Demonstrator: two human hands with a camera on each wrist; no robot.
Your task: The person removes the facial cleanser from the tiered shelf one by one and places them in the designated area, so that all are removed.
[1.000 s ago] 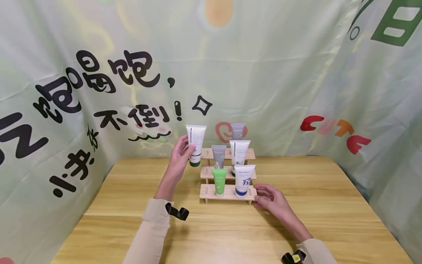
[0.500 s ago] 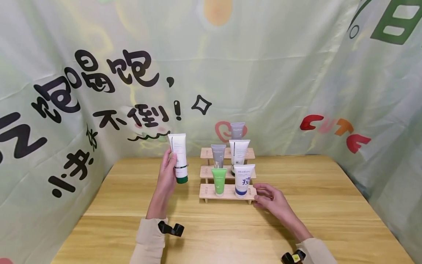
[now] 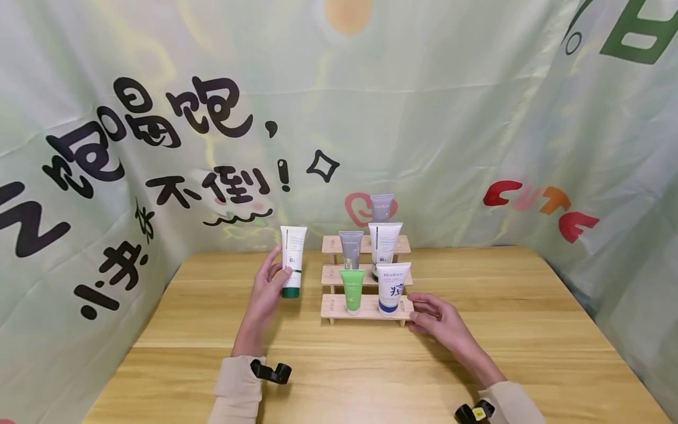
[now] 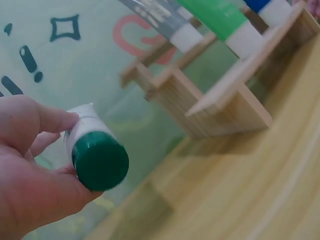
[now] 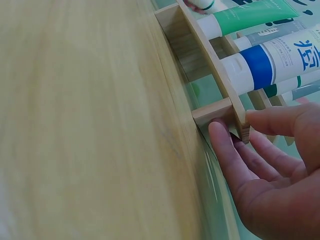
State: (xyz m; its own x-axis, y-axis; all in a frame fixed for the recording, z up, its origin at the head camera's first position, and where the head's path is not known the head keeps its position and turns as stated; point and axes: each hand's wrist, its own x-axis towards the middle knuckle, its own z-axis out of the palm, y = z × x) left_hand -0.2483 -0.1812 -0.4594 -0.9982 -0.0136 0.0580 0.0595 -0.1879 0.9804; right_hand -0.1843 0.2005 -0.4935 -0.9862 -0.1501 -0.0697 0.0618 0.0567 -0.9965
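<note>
A white squeeze tube (image 3: 293, 250) with a green cap (image 4: 101, 162) is upright, cap down, left of the wooden tiered stand (image 3: 331, 309). My left hand (image 3: 266, 288) grips it between thumb and fingers. At the stand's right end, my right hand (image 3: 442, 323) pinches the lowest board, thumb on one face and fingers on the other in the right wrist view. On that tier stand a green tube (image 3: 352, 290) and a white tube with a blue band (image 3: 392, 287). A grey tube (image 3: 351, 246) and another white tube (image 3: 384, 240) stand on the middle tier.
One more grey tube (image 3: 382, 206) stands at the right of the top tier (image 3: 333, 244). The stand rests on a wood-grain table (image 3: 360, 371). A printed curtain (image 3: 434, 129) hangs behind the table and along both sides.
My left hand has brought the white tube down and left, away from the top tier, then slightly back to the right. My right hand stays at the stand's end.
</note>
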